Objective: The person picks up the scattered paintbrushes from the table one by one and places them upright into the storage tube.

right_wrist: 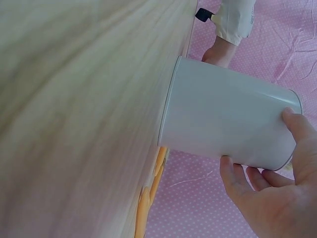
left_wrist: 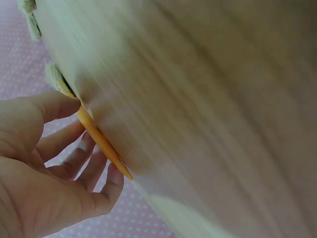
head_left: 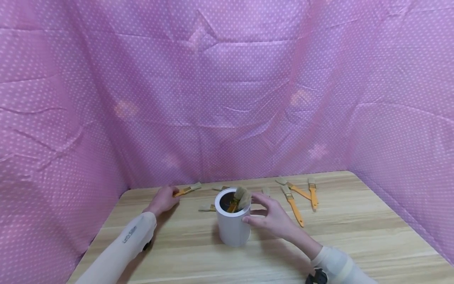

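At the left of the head view, my left hand [head_left: 164, 200] pinches the orange handle of a paintbrush [head_left: 183, 191] lying near the table's back edge. In the left wrist view, thumb and fingertips meet at that handle [left_wrist: 99, 138], close to the wood. A white can [head_left: 232, 230] stands upright mid-table, with paintbrushes [head_left: 242, 195] inside, bristles up and leaning over the right rim. My right hand [head_left: 272, 217] holds the can's right side near the top. The right wrist view shows thumb and fingers [right_wrist: 235, 181] spread around its wall.
Three paintbrushes [head_left: 293, 207] with orange handles lie to the right of the can, two of them crossing. Behind and left of it, more brushes [head_left: 207, 208] are partly hidden by the can. A pink dotted cloth [head_left: 227, 98] hangs around the wooden table [head_left: 170, 252].
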Action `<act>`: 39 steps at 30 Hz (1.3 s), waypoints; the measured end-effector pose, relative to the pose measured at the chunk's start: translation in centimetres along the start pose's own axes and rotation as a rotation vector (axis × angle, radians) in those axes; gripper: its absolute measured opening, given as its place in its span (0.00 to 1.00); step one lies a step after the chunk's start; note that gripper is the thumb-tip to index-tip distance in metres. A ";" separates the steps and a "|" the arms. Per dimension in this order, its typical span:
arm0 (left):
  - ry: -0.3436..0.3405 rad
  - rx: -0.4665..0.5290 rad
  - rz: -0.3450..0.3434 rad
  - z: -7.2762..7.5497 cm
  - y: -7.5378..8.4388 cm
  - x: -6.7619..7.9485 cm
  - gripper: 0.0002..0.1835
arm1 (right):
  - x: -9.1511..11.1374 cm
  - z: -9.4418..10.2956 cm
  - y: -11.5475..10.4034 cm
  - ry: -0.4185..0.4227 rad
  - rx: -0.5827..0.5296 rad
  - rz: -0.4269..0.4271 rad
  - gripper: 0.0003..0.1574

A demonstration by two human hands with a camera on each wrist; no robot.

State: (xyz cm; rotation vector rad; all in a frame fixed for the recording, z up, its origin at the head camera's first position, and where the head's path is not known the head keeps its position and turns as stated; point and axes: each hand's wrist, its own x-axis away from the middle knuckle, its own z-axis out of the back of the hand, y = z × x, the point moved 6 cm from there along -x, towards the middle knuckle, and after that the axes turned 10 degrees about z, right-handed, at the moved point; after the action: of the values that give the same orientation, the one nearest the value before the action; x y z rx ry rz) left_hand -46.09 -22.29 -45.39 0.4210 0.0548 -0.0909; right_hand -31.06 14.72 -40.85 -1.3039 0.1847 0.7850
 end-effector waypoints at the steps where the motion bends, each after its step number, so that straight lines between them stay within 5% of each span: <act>1: 0.005 -0.007 0.000 0.0 0.0 -0.1 0.17 | 0.0 0.0 0.0 0.000 -0.001 0.001 0.45; 22: -0.012 -0.067 0.059 0.8 1.2 -0.2 0.09 | 0.2 0.1 0.2 0.005 -0.006 -0.032 0.44; 39: -0.040 -0.082 -0.002 1.3 2.1 -0.3 0.08 | 0.1 0.1 0.1 0.008 0.005 -0.024 0.44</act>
State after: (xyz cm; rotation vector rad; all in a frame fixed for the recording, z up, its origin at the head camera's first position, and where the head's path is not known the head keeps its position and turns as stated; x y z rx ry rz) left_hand -46.14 -20.89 -43.33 0.3368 0.0199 -0.0986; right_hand -31.04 14.82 -40.95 -1.3031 0.1771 0.7585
